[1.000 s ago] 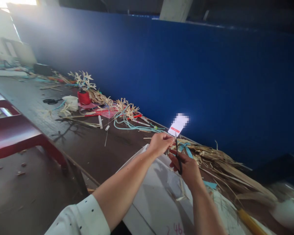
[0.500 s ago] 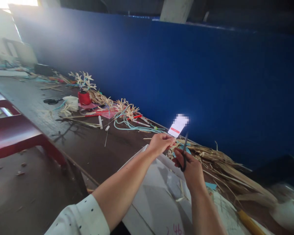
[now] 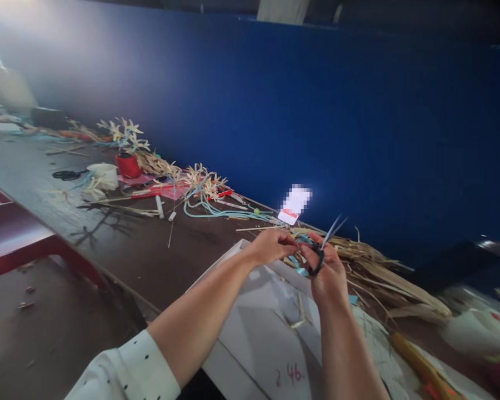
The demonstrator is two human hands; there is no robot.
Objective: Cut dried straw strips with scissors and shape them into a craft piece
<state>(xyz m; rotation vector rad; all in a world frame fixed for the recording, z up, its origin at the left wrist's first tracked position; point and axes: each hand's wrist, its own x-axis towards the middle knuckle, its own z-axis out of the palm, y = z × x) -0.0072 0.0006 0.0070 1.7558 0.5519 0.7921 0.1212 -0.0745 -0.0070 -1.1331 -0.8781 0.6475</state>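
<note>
- Black-handled scissors (image 3: 327, 238) are resting in the right hand (image 3: 329, 272), above the far edge of the white box (image 3: 262, 328), blades pointing away.
- The right hand is curling around the handles; beside it, the left hand (image 3: 272, 246) is pinching its fingertips, anything between them being too small to tell.
- The scissors are probably handling light and stiff, their looped handles offering the safest hold.

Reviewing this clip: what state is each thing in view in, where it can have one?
Scissors: in the right hand, blades slightly parted.
Left hand: fingers pinched; anything held is too small to tell.
Phone: screen lit, partly pixelated.
Red spool: standing upright.
Second scissors: lying down, blades unclear.
White cardboard: marked "246"; open or shut, unclear.
</note>
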